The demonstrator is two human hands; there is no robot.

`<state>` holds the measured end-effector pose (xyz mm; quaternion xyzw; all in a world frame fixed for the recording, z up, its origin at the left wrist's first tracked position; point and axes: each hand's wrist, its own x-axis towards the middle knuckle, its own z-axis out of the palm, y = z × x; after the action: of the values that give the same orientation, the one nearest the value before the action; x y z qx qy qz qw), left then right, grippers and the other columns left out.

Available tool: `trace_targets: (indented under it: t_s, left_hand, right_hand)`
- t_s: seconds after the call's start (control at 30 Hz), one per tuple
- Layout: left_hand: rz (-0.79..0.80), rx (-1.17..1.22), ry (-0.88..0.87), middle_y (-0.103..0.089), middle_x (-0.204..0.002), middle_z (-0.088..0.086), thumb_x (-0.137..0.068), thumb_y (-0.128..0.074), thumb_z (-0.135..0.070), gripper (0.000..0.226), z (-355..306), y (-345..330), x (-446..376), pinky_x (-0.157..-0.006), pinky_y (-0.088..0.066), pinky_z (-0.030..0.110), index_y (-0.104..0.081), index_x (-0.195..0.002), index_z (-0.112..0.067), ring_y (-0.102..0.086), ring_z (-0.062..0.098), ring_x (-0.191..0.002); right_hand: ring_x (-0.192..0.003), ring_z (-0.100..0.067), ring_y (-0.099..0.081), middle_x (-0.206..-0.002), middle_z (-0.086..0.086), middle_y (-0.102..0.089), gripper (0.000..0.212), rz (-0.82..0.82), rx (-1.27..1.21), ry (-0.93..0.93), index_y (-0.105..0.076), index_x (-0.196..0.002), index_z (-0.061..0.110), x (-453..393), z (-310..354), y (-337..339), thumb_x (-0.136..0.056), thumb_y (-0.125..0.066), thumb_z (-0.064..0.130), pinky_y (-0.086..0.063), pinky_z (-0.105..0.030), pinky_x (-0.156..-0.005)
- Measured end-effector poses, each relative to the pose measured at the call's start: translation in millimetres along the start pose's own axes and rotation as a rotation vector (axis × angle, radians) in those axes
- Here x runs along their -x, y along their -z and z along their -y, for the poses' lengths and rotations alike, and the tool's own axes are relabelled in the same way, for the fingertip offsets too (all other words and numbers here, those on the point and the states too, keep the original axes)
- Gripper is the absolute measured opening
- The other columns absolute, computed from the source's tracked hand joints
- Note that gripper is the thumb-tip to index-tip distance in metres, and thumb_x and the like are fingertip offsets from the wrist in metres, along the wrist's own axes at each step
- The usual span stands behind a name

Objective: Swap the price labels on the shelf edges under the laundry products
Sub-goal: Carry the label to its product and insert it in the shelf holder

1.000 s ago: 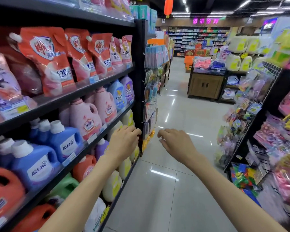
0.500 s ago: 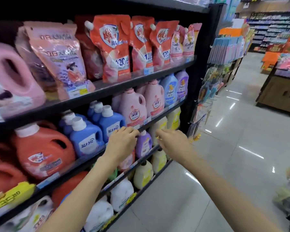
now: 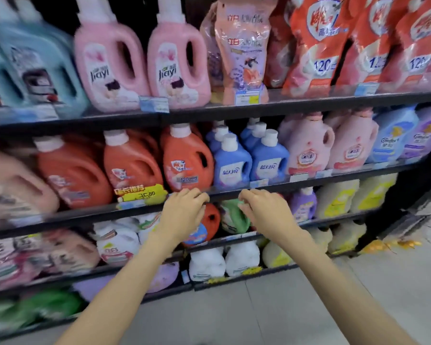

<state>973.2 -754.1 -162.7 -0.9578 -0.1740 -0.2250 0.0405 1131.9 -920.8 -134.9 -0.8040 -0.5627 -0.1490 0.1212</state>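
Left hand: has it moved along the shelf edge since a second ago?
Yes. The left hand was at the shelf's end post; now it sits further back along the shelf edge, below the red jug and blue bottles.

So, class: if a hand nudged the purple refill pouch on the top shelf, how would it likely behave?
The purple refill pouch looks soft and crinkled, so it would probably flex, not slide stiffly. Standing tall on a narrow base, it may tip. Its glossy film could be slippery.

Both hands [image 3: 224, 207] sit at the shelf edge [image 3: 224, 191], seemingly below the bottles [image 3: 249, 163].
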Motion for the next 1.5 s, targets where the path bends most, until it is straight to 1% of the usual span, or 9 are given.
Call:
trace_targets:
  t_s: [0.2,0.4,0.53,0.67,0.77,0.93,1.23,1.37,1.5]
  left_hand:
    - [0.026,-0.051,0.165,-0.065,-0.083,-0.003,-0.082,-0.055,-0.027,0.014,55.7,14.2,65.2,-0.059,-0.048,0.034,-0.067,-0.089,-0.022,-0.063,0.026,-0.075]
    - [0.063,-0.125,0.304,-0.065,-0.082,-0.004,-0.071,-0.071,-0.021,0.015,125.1,28.2,104.3,-0.055,-0.046,0.032,-0.067,-0.086,-0.023,-0.062,0.026,-0.073]
    - [0.044,-0.121,0.371,-0.068,-0.086,-0.004,-0.077,-0.047,-0.029,0.026,172.8,41.6,125.2,-0.058,-0.049,0.034,-0.069,-0.088,-0.024,-0.064,0.026,-0.075]
    - [0.061,-0.122,0.487,-0.067,-0.084,-0.005,-0.073,-0.065,-0.022,0.016,227.8,59.3,144.9,-0.062,-0.051,0.035,-0.070,-0.089,-0.025,-0.064,0.026,-0.080]
    - [0.077,-0.131,0.522,-0.068,-0.086,-0.004,-0.069,-0.077,-0.015,0.023,266.9,73.2,163.6,-0.062,-0.051,0.036,-0.071,-0.089,-0.024,-0.065,0.025,-0.081]
    - [0.118,-0.115,0.580,-0.070,-0.096,0.000,-0.072,-0.071,-0.013,0.026,326.8,76.1,209.9,-0.067,-0.055,0.042,-0.070,-0.097,-0.021,-0.065,0.030,-0.085]
    - [0.154,-0.141,0.706,-0.071,-0.097,-0.001,-0.071,-0.072,-0.016,0.027,388.6,78.9,288.9,-0.067,-0.053,0.038,-0.071,-0.097,-0.023,-0.066,0.029,-0.087]
    - [0.149,-0.164,0.788,-0.070,-0.096,-0.003,-0.076,-0.069,-0.016,0.025,410.0,83.0,305.2,-0.065,-0.052,0.037,-0.070,-0.099,-0.027,-0.065,0.027,-0.087]
    - [0.126,-0.135,0.839,-0.071,-0.095,0.003,-0.076,-0.070,-0.012,0.026,428.0,85.2,322.8,-0.067,-0.055,0.044,-0.071,-0.100,-0.021,-0.066,0.033,-0.088]
  right_hand:
    - [-0.089,-0.027,-0.065,-0.093,0.000,-0.068,0.019,0.056,-0.119,0.159,-0.062,-0.099,0.021,-36.7,70.8,-33.1,-0.090,-0.058,0.037,-0.046,-0.038,-0.066]
    - [-0.081,-0.027,-0.066,-0.087,0.001,-0.070,0.015,0.083,-0.142,0.284,-0.064,-0.093,0.022,-82.5,143.7,-53.3,-0.087,-0.062,0.035,-0.048,-0.036,-0.063]
    - [-0.082,-0.026,-0.065,-0.088,0.003,-0.068,0.014,0.078,-0.147,0.347,-0.062,-0.096,0.023,-116.9,193.9,-63.1,-0.091,-0.056,0.034,-0.042,-0.033,-0.059]
    - [-0.092,-0.025,-0.064,-0.100,0.003,-0.068,0.022,0.089,-0.205,0.358,-0.062,-0.103,0.025,-152.8,253.0,-72.8,-0.094,-0.051,0.042,-0.048,-0.035,-0.068]
    - [-0.099,-0.025,-0.063,-0.106,0.004,-0.066,0.025,0.121,-0.212,0.399,-0.059,-0.108,0.027,-173.8,298.7,-84.9,-0.096,-0.047,0.045,-0.047,-0.034,-0.073]
    - [-0.093,-0.027,-0.064,-0.103,0.001,-0.066,0.026,0.171,-0.240,0.441,-0.060,-0.106,0.024,-197.6,368.7,-115.8,-0.096,-0.048,0.046,-0.043,-0.032,-0.067]
    - [-0.093,-0.024,-0.062,-0.104,0.004,-0.065,0.021,0.302,-0.321,0.549,-0.056,-0.108,0.024,-218.1,468.9,-155.8,-0.098,-0.044,0.039,-0.046,-0.033,-0.069]
    - [-0.088,-0.021,-0.061,-0.100,0.004,-0.065,0.014,0.311,-0.356,0.632,-0.056,-0.103,0.021,-229.2,501.3,-164.9,-0.098,-0.048,0.032,-0.035,-0.030,-0.062]
    - [-0.088,-0.020,-0.061,-0.097,0.005,-0.065,0.010,0.327,-0.388,0.700,-0.058,-0.101,0.021,-236.5,536.5,-180.1,-0.097,-0.051,0.027,-0.042,-0.032,-0.063]
